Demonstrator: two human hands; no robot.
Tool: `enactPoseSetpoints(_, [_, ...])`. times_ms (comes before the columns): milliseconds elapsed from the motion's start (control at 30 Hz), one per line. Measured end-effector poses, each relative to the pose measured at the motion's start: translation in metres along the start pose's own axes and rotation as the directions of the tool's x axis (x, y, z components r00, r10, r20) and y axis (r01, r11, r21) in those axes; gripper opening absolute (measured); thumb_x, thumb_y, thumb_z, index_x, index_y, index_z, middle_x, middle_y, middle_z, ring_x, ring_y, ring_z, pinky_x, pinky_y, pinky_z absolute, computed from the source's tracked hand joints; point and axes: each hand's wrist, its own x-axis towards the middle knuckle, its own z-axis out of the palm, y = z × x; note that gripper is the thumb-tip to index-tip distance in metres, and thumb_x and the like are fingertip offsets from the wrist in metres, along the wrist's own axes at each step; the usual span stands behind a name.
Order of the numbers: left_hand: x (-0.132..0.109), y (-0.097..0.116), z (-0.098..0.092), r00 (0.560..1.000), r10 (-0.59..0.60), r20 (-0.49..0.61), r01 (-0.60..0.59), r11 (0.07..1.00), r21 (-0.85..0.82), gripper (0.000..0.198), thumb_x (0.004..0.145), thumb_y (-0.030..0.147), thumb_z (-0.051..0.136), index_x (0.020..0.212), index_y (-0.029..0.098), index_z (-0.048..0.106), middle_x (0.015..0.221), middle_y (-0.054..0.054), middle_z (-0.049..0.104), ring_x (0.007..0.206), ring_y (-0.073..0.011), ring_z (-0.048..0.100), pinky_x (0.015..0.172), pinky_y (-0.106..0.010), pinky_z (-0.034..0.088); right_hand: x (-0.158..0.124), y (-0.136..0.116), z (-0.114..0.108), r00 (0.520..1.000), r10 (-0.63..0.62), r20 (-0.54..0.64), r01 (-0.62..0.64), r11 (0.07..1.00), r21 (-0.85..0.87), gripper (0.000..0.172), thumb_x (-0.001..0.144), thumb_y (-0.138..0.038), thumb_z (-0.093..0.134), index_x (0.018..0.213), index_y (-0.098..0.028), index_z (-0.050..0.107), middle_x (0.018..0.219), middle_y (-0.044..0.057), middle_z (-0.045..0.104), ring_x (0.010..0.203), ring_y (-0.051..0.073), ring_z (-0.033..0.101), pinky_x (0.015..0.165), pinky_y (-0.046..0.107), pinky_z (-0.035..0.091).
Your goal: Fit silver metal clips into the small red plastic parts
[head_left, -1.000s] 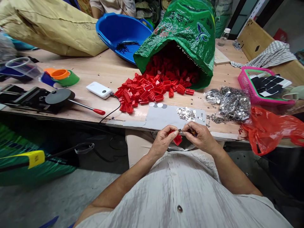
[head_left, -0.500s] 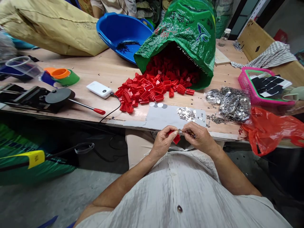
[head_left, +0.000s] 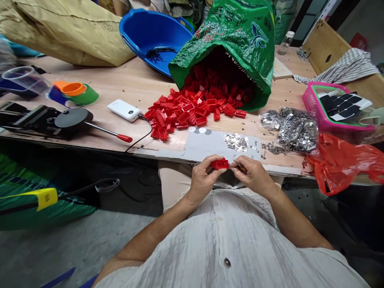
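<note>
My left hand (head_left: 204, 176) pinches a small red plastic part (head_left: 221, 163) between thumb and fingers, its hollow side showing. Close on the right, my right hand (head_left: 250, 174) is closed around a thin tool (head_left: 243, 169), mostly hidden by the fingers; its tip meets the right end of the red part. Just beyond my hands, small shiny metal pieces (head_left: 236, 142) lie scattered on a grey sheet (head_left: 204, 147) at the table edge. A heap of similar red parts (head_left: 183, 112) spills from a green woven sack (head_left: 234, 28).
A blue basin (head_left: 153, 36) stands behind the heap. To the left are a white power bank (head_left: 124, 110) with a cable and a lever press (head_left: 72, 120). Bags of metal pieces (head_left: 297, 130), a pink basket (head_left: 309, 100) and a red plastic bag (head_left: 345, 160) sit on the right.
The red part has been turned in my left hand, from hanging tilted below the fingers to lying level above the thumb. My right hand stays in nearly the same place.
</note>
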Motion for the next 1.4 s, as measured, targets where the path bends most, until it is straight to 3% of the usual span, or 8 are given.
enactPoseSetpoints(133, [-0.004, 0.000, 0.000, 0.993, 0.114, -0.026, -0.107, 0.973, 0.203, 0.033, 0.078, 0.029, 0.075, 0.110, 0.024, 0.067, 0.107, -0.004, 0.073, 0.096, -0.0186, 0.069, 0.090, -0.031, 0.053, 0.003, -0.002, 0.003, 0.999, 0.016, 0.035, -0.015, 1.000, -0.021, 0.011, 0.086, -0.011, 0.053, 0.082, -0.021, 0.052, 0.074, 0.000, 0.057, 0.065, 0.014, 0.051, 0.060, 0.025, 0.037])
enactPoseSetpoints(400, [-0.008, -0.006, 0.001, 0.973, 0.232, 0.003, -0.222, 0.927, 0.303, 0.033, 0.079, 0.023, 0.074, 0.111, 0.026, 0.067, 0.109, -0.002, 0.074, 0.115, -0.0229, 0.065, 0.099, -0.035, 0.052, 0.009, -0.007, -0.002, 0.992, 0.047, 0.115, -0.047, 0.999, -0.009, 0.013, 0.086, -0.011, 0.053, 0.079, -0.021, 0.050, 0.074, 0.000, 0.057, 0.065, 0.014, 0.051, 0.060, 0.025, 0.036])
enactPoseSetpoints(700, [-0.011, -0.010, 0.003, 0.962, 0.271, -0.028, -0.254, 0.929, 0.271, 0.033, 0.079, 0.024, 0.074, 0.111, 0.025, 0.066, 0.110, -0.003, 0.074, 0.114, -0.0234, 0.066, 0.099, -0.038, 0.053, 0.011, -0.002, -0.004, 0.988, 0.019, 0.152, -0.031, 0.997, 0.075, 0.011, 0.091, -0.013, 0.052, 0.085, -0.019, 0.060, 0.081, 0.003, 0.061, 0.076, 0.016, 0.056, 0.069, 0.028, 0.041])
enactPoseSetpoints(833, [-0.011, -0.007, 0.003, 0.965, 0.258, -0.052, -0.235, 0.934, 0.268, 0.032, 0.079, 0.026, 0.074, 0.110, 0.025, 0.066, 0.109, -0.004, 0.074, 0.111, -0.0230, 0.067, 0.095, -0.038, 0.055, 0.008, 0.005, -0.006, 0.983, 0.098, 0.155, -0.133, 0.962, 0.238, 0.014, 0.095, -0.024, 0.051, 0.097, -0.020, 0.064, 0.090, 0.004, 0.066, 0.080, 0.016, 0.059, 0.072, 0.028, 0.043])
enactPoseSetpoints(967, [-0.011, -0.006, 0.002, 0.957, 0.287, -0.044, -0.267, 0.929, 0.258, 0.032, 0.079, 0.025, 0.075, 0.109, 0.024, 0.066, 0.108, -0.004, 0.075, 0.111, -0.0226, 0.067, 0.097, -0.039, 0.054, 0.006, 0.009, -0.004, 0.966, 0.228, 0.119, -0.254, 0.918, 0.306, 0.013, 0.094, -0.032, 0.054, 0.092, -0.021, 0.061, 0.085, 0.000, 0.064, 0.071, 0.013, 0.054, 0.065, 0.025, 0.040])
enactPoseSetpoints(1167, [-0.012, -0.008, 0.002, 0.960, 0.276, -0.041, -0.259, 0.936, 0.239, 0.031, 0.079, 0.025, 0.074, 0.109, 0.024, 0.066, 0.109, -0.004, 0.075, 0.115, -0.0240, 0.066, 0.101, -0.042, 0.052, 0.006, 0.014, 0.006, 0.955, 0.263, 0.135, -0.294, 0.895, 0.335, 0.021, 0.088, -0.038, 0.061, 0.081, -0.020, 0.054, 0.070, -0.004, 0.051, 0.061, 0.010, 0.042, 0.058, 0.024, 0.033])
enactPoseSetpoints(1400, [-0.013, -0.006, 0.007, 0.960, 0.278, -0.013, -0.268, 0.938, 0.221, 0.031, 0.080, 0.023, 0.073, 0.110, 0.024, 0.066, 0.108, -0.005, 0.074, 0.110, -0.0223, 0.067, 0.098, -0.039, 0.054, 0.006, 0.013, 0.013, 0.950, 0.264, 0.167, -0.309, 0.874, 0.375, 0.014, 0.086, -0.029, 0.059, 0.084, -0.021, 0.048, 0.078, -0.004, 0.050, 0.066, 0.011, 0.043, 0.061, 0.025, 0.035])
